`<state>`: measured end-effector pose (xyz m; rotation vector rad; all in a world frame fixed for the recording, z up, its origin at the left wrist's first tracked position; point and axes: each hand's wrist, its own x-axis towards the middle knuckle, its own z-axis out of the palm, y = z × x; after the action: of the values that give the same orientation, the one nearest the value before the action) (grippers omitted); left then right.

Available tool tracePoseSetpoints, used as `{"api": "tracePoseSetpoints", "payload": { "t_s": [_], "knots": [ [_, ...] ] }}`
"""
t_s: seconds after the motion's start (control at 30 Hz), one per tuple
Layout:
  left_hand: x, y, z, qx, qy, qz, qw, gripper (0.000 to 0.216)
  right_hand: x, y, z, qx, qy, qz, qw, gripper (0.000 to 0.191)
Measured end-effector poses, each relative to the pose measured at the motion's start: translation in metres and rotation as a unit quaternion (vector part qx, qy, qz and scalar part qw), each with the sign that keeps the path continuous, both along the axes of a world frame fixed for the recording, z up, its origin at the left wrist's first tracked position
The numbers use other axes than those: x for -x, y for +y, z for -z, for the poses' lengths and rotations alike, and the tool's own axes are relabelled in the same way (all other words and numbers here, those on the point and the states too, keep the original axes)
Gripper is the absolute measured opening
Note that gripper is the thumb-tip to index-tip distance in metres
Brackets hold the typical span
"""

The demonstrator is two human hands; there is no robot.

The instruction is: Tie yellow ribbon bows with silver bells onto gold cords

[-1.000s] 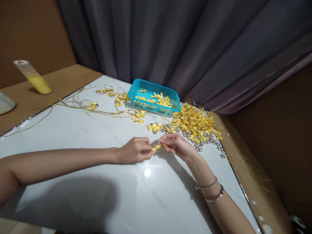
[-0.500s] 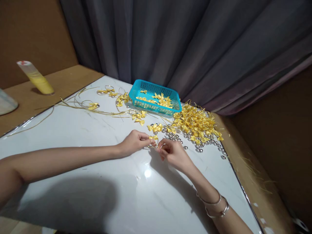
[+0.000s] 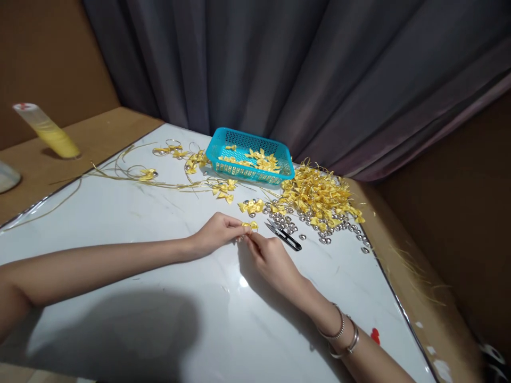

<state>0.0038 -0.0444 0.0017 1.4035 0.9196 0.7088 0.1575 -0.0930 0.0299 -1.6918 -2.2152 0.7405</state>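
My left hand (image 3: 219, 234) pinches a small yellow ribbon bow (image 3: 250, 225) with gold cord between thumb and fingers, just above the white tabletop. Against its fingertips, my right hand (image 3: 275, 260) is closed in a pinch on the bow's thin gold cord, most of which the fingers hide. Black-handled thread snips (image 3: 284, 236) lie just beyond my right hand. Several yellow bows (image 3: 251, 206) and scattered silver bells or beads (image 3: 285, 222) lie close behind the snips; their exact kind is too small to tell.
A turquoise basket (image 3: 251, 174) with yellow bows stands at the back, near a dark curtain (image 3: 239, 64). To its right is a heap of yellow bows (image 3: 315, 194). Gold cords (image 3: 171, 186) stretch across the left. A clear tube with yellow contents (image 3: 56, 135) stands far left.
My right hand has moved left and turned, its fingertips now meeting my left hand's. The cord loop between them is less visible. The snips and a red object by my right forearm now show.
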Motion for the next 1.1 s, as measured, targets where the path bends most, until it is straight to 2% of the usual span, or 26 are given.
{"api": "tracePoseSetpoints", "payload": {
  "t_s": [0.17,0.3,0.5,0.63,0.93,1.1],
  "knots": [
    [-0.0004,0.0005,-0.0030,0.020,-0.014,-0.008,1.000,0.034,0.0004,0.0023,0.0030,0.040,0.150,0.032,0.987,0.033],
    [-0.0003,0.0004,-0.0030,0.052,-0.042,-0.020,0.998,0.031,0.0006,0.0030,0.0039,0.075,0.204,0.040,0.975,0.039],
    [-0.0001,0.0015,0.0021,0.071,-0.045,-0.045,0.995,0.034,0.0003,0.0032,0.0008,0.083,0.204,0.032,0.975,0.040],
    [-0.0012,0.0012,0.0005,0.046,-0.046,-0.030,0.997,0.039,0.0013,0.0034,-0.0004,0.082,0.204,0.035,0.975,0.043],
    [-0.0029,-0.0021,-0.0007,0.019,-0.019,-0.043,0.999,0.033,0.0051,0.0036,0.0020,0.082,0.214,0.043,0.972,0.042],
    [-0.0031,-0.0052,-0.0077,-0.016,0.010,-0.046,0.999,0.033,0.0045,0.0052,0.0041,0.076,0.224,0.038,0.971,0.040]
  ]
}}
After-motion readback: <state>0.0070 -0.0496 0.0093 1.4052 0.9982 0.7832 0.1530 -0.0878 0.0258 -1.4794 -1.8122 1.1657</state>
